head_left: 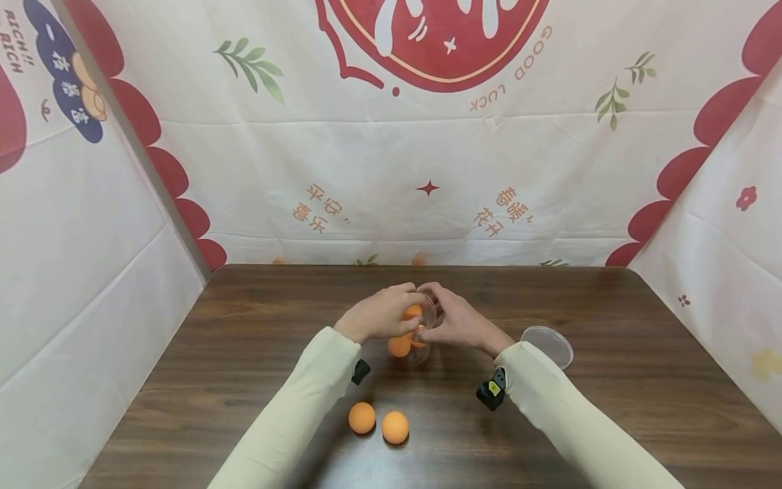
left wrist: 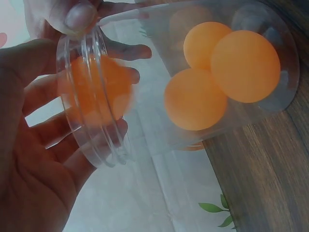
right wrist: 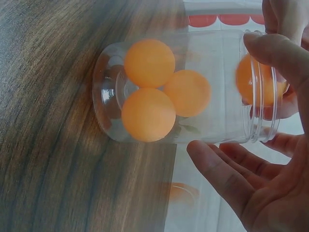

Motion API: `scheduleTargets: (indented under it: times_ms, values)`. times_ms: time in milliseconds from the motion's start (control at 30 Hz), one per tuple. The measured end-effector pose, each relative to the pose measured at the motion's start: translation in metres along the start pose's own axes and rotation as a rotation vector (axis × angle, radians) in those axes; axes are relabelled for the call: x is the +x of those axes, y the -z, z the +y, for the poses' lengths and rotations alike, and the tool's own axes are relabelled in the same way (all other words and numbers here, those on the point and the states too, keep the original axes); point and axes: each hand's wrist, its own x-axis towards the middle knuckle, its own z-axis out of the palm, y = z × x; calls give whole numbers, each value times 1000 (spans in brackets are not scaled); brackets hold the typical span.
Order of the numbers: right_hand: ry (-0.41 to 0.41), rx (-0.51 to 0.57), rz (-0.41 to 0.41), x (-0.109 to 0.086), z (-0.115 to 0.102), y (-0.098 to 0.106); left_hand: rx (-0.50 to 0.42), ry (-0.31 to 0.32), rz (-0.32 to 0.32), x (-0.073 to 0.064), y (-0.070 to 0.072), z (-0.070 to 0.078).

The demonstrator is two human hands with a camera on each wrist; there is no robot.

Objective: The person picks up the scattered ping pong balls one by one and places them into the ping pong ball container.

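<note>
A clear plastic jar (right wrist: 222, 48) with a threaded neck stands on the table; three orange ping-pong balls (right wrist: 148, 115) lie at its bottom. My right hand (head_left: 464, 322) holds the jar by the neck, thumb on the near side of the rim and fingers round the other side. A further orange ball (left wrist: 104, 89), blurred, is inside the neck just below the rim. Over the mouth arches my left hand (head_left: 381, 314), its fingers loosely bent and spread around that ball and the rim. Part of the jar is hidden behind both hands in the head view.
Two orange balls (head_left: 362, 418) (head_left: 395, 427) lie side by side on the brown wooden table (head_left: 275, 305), nearer me. A round clear lid (head_left: 552, 346) rests right of the jar, beside my right sleeve. Printed white cloth (head_left: 391, 156) hangs behind and along both sides.
</note>
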Motion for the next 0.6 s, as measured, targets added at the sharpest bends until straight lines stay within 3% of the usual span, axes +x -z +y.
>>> scheduleTargets:
  times_ms: [600]
  values:
    - [-17, 41, -20, 2, 1, 1, -46, 27, -19, -6, 6, 2]
